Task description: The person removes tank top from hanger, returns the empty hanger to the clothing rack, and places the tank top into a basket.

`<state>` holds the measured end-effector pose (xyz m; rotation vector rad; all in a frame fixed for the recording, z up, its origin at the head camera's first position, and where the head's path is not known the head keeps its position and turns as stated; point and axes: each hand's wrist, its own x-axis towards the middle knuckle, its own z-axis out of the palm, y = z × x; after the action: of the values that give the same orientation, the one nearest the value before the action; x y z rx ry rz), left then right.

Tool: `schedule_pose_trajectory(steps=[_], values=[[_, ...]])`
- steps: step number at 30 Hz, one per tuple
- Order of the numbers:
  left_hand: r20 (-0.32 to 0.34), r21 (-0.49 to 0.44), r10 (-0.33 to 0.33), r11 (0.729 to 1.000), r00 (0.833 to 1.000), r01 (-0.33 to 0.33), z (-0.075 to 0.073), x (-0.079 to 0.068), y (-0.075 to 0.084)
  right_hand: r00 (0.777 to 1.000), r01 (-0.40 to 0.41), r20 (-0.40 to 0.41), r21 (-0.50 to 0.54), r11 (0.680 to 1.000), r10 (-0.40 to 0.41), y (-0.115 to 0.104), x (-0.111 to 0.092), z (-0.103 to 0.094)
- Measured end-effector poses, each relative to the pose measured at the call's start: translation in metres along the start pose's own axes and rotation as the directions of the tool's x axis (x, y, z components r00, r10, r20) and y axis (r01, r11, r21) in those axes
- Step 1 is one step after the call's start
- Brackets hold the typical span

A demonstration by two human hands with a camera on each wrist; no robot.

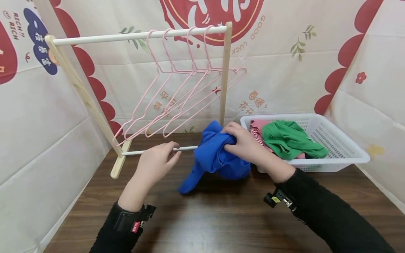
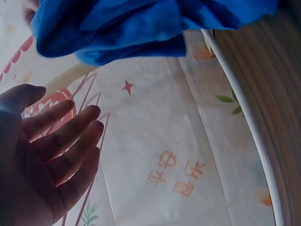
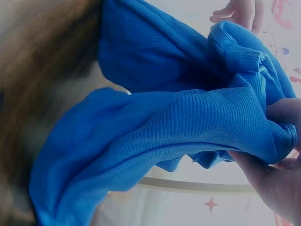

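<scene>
A bunched blue ribbed garment (image 1: 210,154) hangs from my right hand (image 1: 243,142), which pinches it between thumb and fingers just above the table. In the right wrist view the blue garment (image 3: 188,113) shows its ribbed knit, with the right hand (image 3: 277,174) gripping one end. My left hand (image 1: 158,158) hovers to the left of the cloth, apart from it, in front of the rack's lower white bar. Seen in the left wrist view, the left hand (image 2: 61,150) holds nothing and its fingers are loosely extended.
A wooden rack with a white top rod (image 1: 139,35) stands behind the hands. Several pink hangers (image 1: 186,75) hang on it. At the right, a white plastic basket (image 1: 345,149) holds a green garment (image 1: 289,138) and pink cloth (image 1: 257,127). Everything stands on a brown wooden table (image 1: 215,218).
</scene>
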<state>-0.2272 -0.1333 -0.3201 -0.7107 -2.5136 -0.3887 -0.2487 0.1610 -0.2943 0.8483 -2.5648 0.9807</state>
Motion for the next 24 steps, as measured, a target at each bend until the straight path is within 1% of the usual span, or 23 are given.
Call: schedule_pose_trajectory(steps=[7, 11, 14, 20, 24], values=[[-0.028, -0.013, 0.036, 0.999, 0.999, -0.037, 0.008, 0.006, 0.013, 1.000, -0.012, -0.028, -0.013, 1.000, 0.012, -0.011, -0.001, -0.026], [-0.040, -0.021, 0.051, 0.998, 0.998, -0.052, 0.012, 0.008, 0.019, 0.999, -0.036, -0.034, -0.009, 0.999, 0.036, -0.016, -0.003, -0.037], [-0.070, -0.023, 0.066, 0.997, 0.995, -0.068, 0.015, 0.010, 0.024, 0.997, -0.061, -0.055, -0.016, 0.998, 0.061, -0.018, -0.003, -0.047], [-0.138, -0.045, 0.079, 0.995, 0.987, -0.086, 0.017, 0.015, 0.031, 0.990, -0.101, -0.096, 0.013, 0.995, 0.102, -0.026, -0.003, -0.069], [-0.158, -0.060, 0.084, 0.994, 0.984, -0.094, 0.016, 0.018, 0.035, 0.980, -0.121, -0.157, 0.032, 0.992, 0.125, -0.032, -0.001, -0.082]])
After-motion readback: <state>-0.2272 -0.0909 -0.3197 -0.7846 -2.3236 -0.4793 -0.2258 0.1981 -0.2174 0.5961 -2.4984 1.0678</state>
